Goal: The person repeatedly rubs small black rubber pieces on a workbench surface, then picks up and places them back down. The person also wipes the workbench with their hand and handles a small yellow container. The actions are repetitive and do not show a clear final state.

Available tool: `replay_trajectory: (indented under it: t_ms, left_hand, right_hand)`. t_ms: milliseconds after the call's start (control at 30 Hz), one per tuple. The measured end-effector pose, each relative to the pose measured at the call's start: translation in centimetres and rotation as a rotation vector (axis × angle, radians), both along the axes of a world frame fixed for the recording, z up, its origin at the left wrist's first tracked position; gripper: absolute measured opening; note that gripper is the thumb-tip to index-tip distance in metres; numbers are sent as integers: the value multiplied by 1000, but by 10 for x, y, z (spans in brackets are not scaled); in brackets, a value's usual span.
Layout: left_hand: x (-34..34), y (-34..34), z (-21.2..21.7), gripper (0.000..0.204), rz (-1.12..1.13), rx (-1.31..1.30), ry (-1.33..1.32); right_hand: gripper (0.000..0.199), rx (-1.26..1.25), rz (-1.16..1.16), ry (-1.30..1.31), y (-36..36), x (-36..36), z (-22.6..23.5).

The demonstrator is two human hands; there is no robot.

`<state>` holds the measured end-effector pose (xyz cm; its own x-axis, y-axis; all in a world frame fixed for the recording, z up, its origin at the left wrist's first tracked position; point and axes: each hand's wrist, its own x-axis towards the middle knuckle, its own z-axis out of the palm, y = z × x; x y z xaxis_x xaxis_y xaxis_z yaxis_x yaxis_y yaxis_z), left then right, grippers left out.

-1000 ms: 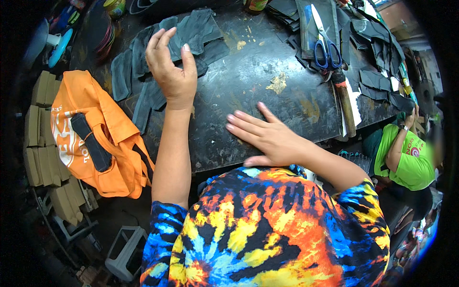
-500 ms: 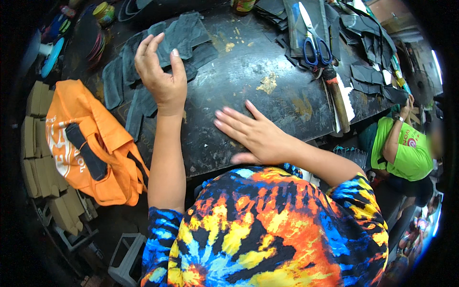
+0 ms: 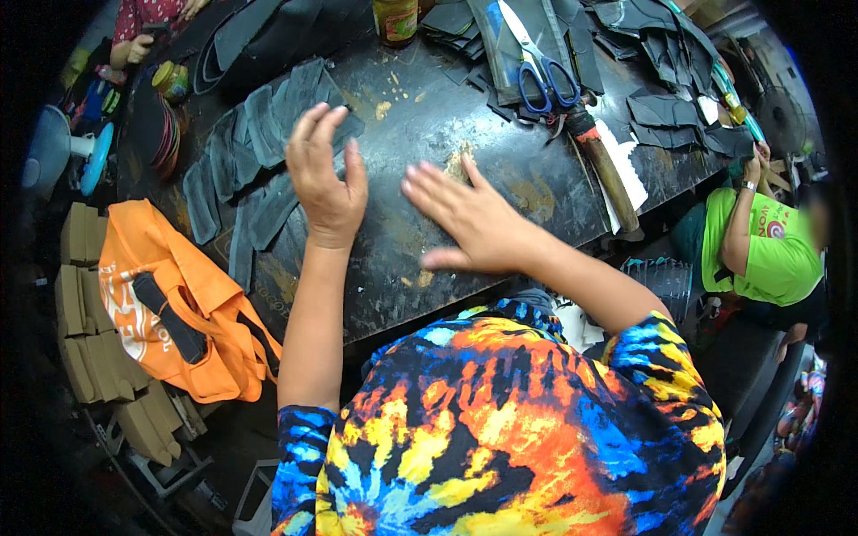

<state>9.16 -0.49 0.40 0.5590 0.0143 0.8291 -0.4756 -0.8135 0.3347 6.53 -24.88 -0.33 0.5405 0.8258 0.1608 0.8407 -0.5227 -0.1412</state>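
My left hand (image 3: 325, 177) hovers with fingers spread over a row of dark grey cut pieces (image 3: 255, 152) laid overlapping on the black worktable (image 3: 420, 268). It holds nothing. My right hand (image 3: 465, 219) lies flat and open on the bare dark tabletop, a little to the right of the left hand, fingers pointing left. Neither hand grips anything.
Blue-handled scissors (image 3: 541, 76) and a wooden-handled tool (image 3: 608, 174) lie at the back right among more dark pieces (image 3: 670, 112). A jar (image 3: 395, 20) stands at the far edge. An orange bag (image 3: 170, 313) hangs at the left. A person in green (image 3: 760, 250) sits at right.
Both hands have moved farther onto the table. The right hand slid left and forward across the tabletop; the left hand stays over the grey pieces.
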Motion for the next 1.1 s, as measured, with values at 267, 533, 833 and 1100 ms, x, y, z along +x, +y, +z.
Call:
replay_trajectory:
  t_ms: [267, 533, 833, 1100]
  left_hand:
    - [-15, -66, -23, 81, -184, 426, 489]
    - [-100, -158, 14, 59, -1259, -12, 893]
    - [-72, -16, 17, 57, -199, 41, 645]
    - [-104, -140, 0, 56, -1318, 64, 936]
  right_hand:
    - [54, 105, -115, 517, -99, -40, 64]
    - [47, 526, -133, 125, -29, 73, 27]
    - [88, -57, -18, 308, -63, -22, 27]
    - [40, 331, -124, 357, -82, 38, 81]
